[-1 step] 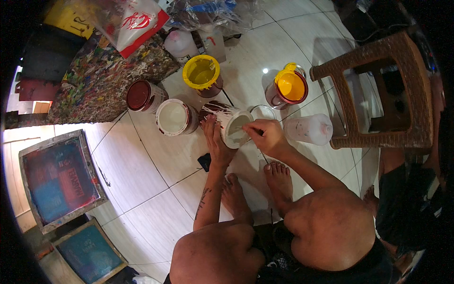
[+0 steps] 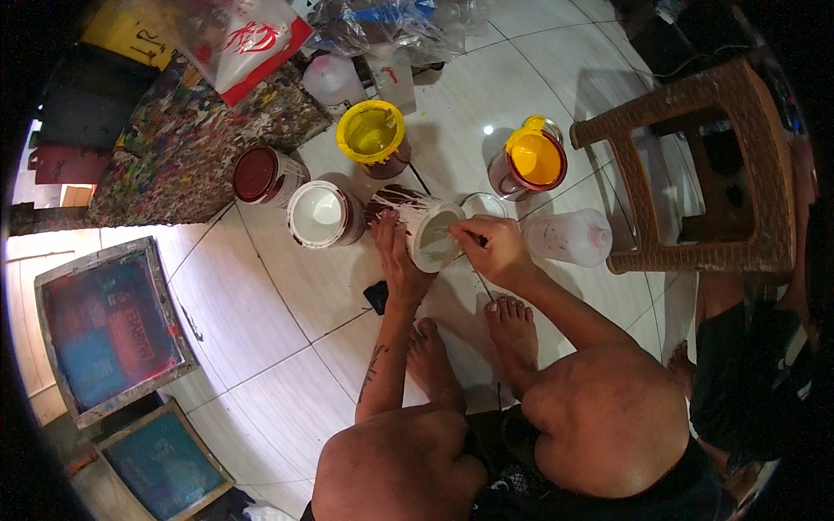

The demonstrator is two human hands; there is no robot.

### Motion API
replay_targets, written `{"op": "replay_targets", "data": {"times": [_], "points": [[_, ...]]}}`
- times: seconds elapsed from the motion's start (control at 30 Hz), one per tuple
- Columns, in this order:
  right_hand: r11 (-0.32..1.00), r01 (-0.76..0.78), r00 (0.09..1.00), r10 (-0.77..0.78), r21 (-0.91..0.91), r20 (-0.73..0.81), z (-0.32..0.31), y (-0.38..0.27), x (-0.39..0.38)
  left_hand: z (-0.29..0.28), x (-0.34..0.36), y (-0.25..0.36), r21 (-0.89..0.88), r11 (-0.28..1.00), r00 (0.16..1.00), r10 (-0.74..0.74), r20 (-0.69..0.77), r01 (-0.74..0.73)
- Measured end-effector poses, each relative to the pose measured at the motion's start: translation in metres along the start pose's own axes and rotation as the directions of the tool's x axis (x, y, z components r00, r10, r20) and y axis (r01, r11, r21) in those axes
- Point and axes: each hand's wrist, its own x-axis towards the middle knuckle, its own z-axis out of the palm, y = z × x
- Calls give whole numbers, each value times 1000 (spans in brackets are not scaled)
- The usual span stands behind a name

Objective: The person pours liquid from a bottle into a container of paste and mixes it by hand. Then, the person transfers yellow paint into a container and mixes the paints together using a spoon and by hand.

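My left hand (image 2: pixel 404 243) grips a tilted can (image 2: pixel 391 200), red-brown with white drips, its open mouth facing me and showing pale contents. My right hand (image 2: pixel 482 243) is closed in a pinch at the mouth, on a thin pale object that looks like a stick. An open white-paint bucket (image 2: pixel 317 221) stands left of it, beside a dark red can (image 2: pixel 261 174). A yellow-rimmed bucket (image 2: pixel 372 135) and an orange-yellow paint can (image 2: pixel 530 156) sit farther up. A clear disc (image 2: pixel 482 206) lies behind my right hand, and a translucent bottle (image 2: pixel 565 236) lies to its right.
A brown plastic stool (image 2: pixel 764 165) is at the right, near another person's leg (image 2: pixel 725 291). Two framed screens (image 2: pixel 109 321) are at the left. A paint-speckled board (image 2: pixel 174 139), plastic bags (image 2: pixel 252 52) and more bottles (image 2: pixel 330 87) fill the top left.
My right hand has shifted very slightly rightward at the can's mouth. My left hand and the surrounding containers have not visibly moved.
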Motion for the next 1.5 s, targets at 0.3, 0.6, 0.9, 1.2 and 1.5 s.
{"op": "replay_targets", "data": {"times": [0.3,0.6,0.9,1.2,1.5], "points": [[997,25,999,-27,-71,-21,2,9,2,2,2,3,10,1000,999,-9,-31,9],[984,142,988,-147,-108,-42,5,10,4,-1,4,4,2,1000,1000,-19,-23,20],[973,147,989,-147,-179,14,4,10,5,-1,2,2,-27,999,999,-33,-32,32],[968,215,977,-214,-130,27,-5,-2,8,-2,6,4,-19,998,998,-57,-29,56],[928,330,941,-310,-174,136,0,6,4,1,5,3,-22,997,996,-77,-41,76]]}}
